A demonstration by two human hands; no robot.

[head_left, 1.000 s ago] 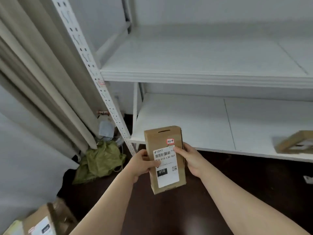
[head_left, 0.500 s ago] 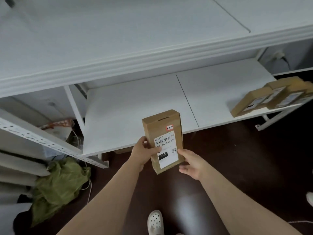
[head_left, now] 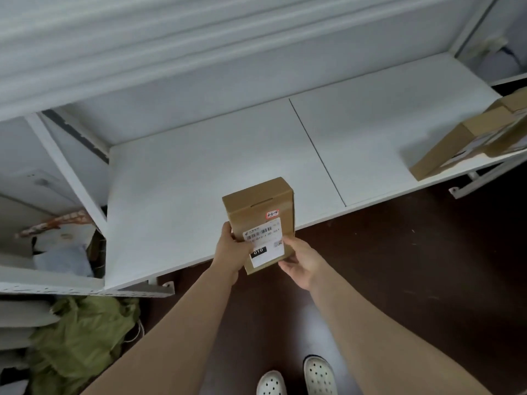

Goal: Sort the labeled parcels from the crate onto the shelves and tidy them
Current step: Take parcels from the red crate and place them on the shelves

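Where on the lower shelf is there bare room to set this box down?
The lower shelf is bare from the left post to the seam, just beyond the box held by the left hand and right hand. Beyond the seam it is bare up to the parcels at the right end; that end is crowded.

Parcel: brown cardboard parcel (head_left: 258,206) over near edge of white lower shelf board (head_left: 199,172); left hand (head_left: 231,252) on its left side, right hand (head_left: 302,260) at its near right corner.
Shelf, right end: stacked brown cardboard boxes (head_left: 445,149), touching.
Floor, near left: crumpled green cloth bag (head_left: 77,337).
Floor, near: white perforated shoes (head_left: 319,374), between the forearms.
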